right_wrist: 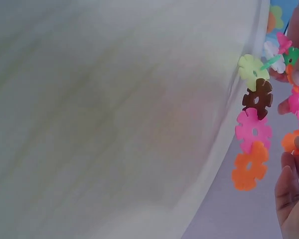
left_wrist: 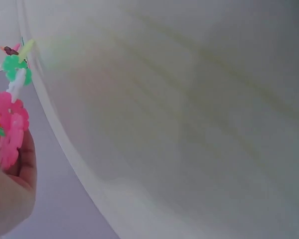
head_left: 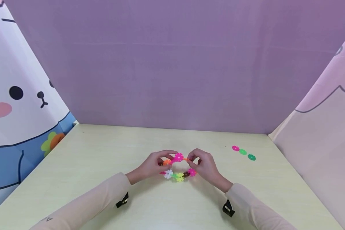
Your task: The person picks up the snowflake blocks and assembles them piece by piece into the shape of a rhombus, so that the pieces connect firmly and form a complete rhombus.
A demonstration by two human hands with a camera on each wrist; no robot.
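A curved chain of snowflake-shaped plastic discs, including a yellow disc (head_left: pixel 180 177), a white disc (head_left: pixel 168 174) and a brown disc (right_wrist: pixel 257 99), is held off the table between both hands. My left hand (head_left: pixel 150 164) grips its left part, around an orange disc (head_left: pixel 167 162) and beside a pink disc (head_left: pixel 179 157). Between thumb and fingers, my right hand (head_left: pixel 205 164) pinches an orange disc (right_wrist: pixel 290 142) joined to that pink section. Another orange disc (right_wrist: pixel 249 167) hangs at the chain's other end, apart from the right fingers. The left fingertips are partly hidden behind discs.
On the right of the pale table (head_left: pixel 103 140) lie a pink disc (head_left: pixel 235 148), a light green disc (head_left: pixel 242 152) and a dark green disc (head_left: pixel 251 157) in a slanting row. A purple backdrop (head_left: pixel 172 70) stands behind, with printed cloths at both sides.
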